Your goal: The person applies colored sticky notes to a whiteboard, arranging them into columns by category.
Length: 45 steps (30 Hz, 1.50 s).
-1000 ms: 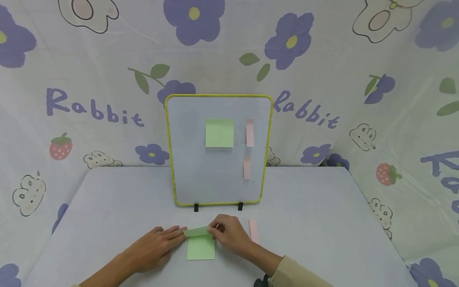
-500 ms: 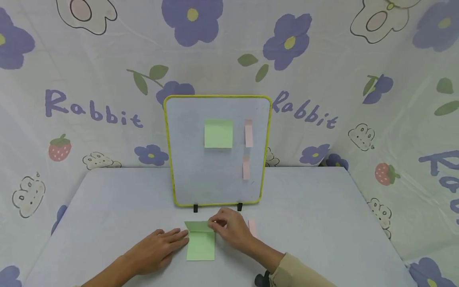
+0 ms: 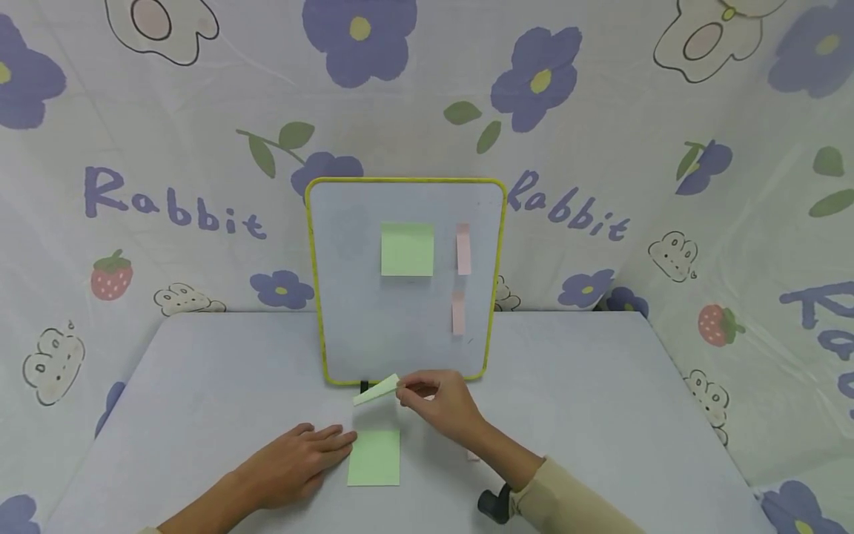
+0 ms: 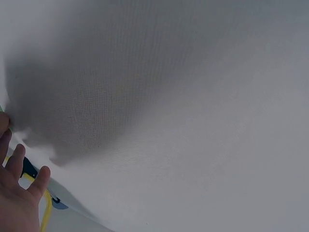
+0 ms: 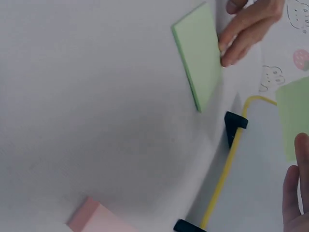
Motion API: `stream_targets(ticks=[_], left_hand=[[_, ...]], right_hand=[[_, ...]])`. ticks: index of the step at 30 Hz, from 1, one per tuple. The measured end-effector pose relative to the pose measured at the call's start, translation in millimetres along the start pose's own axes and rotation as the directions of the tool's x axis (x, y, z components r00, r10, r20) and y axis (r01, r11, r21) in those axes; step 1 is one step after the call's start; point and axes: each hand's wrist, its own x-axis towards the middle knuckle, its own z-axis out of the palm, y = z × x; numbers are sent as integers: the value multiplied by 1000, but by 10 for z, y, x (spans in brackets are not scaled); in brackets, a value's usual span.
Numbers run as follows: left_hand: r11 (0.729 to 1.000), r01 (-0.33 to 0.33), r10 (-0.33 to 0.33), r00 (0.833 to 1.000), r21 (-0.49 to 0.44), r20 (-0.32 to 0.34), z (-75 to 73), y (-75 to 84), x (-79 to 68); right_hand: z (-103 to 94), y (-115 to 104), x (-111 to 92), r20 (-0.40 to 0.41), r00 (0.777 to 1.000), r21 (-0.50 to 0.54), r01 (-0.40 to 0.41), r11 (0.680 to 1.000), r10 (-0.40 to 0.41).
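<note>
A single green sticky note [image 3: 376, 390] is pinched by its right edge between the thumb and fingers of my right hand [image 3: 443, 404], lifted off the table before the whiteboard. Below it lies the green sticky note pad [image 3: 374, 460]. My left hand [image 3: 300, 461] rests flat on the table, its fingertips touching the pad's left edge. In the right wrist view the loose note [image 5: 294, 116] stands apart from the pad [image 5: 199, 58], which shows some thickness. The left wrist view catches part of the left hand [image 4: 21, 193] with its fingers extended.
A yellow-framed whiteboard [image 3: 373, 326] stands on black feet [image 3: 364, 387] behind the hands. It bears a green note [image 3: 407, 250] and two pink strips [image 3: 463, 249]. A pink sticky pad [image 5: 104, 220] lies on the table, mostly hidden by my right arm in the head view.
My right hand has peeled the top green note off the pad and raised it up and away toward the whiteboard. The left hand has stayed at the pad, shifting slightly right.
</note>
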Motion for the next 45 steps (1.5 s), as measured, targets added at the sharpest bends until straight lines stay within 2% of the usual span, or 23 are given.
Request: stream_targets(ticks=[9, 14, 19, 27, 35, 40, 45], left_hand=[[999, 15, -13, 999, -52, 37, -62, -3, 34], [996, 33, -27, 996, -77, 80, -87, -12, 54], [996, 41, -34, 995, -85, 89, -83, -6, 46], [996, 35, -29, 998, -85, 63, -67, -5, 33], [994, 42, -35, 997, -104, 65, -76, -4, 36], [992, 54, -45, 996, -113, 80, -64, -1, 46], [994, 44, -37, 997, -102, 67, -64, 5, 45]], right_hand=[[-150, -121, 119, -91, 996, 81, 22, 997, -15], [-217, -143, 210, -163, 986, 91, 56, 994, -41], [-257, -175, 290, -220, 974, 138, 78, 987, -46], [-263, -177, 373, -301, 953, 220, 37, 975, 32], [-244, -139, 416, -370, 921, 310, -5, 951, 125], [-216, -101, 421, -383, 910, 330, -23, 944, 157], [-197, -67, 430, -396, 903, 324, -30, 946, 165]])
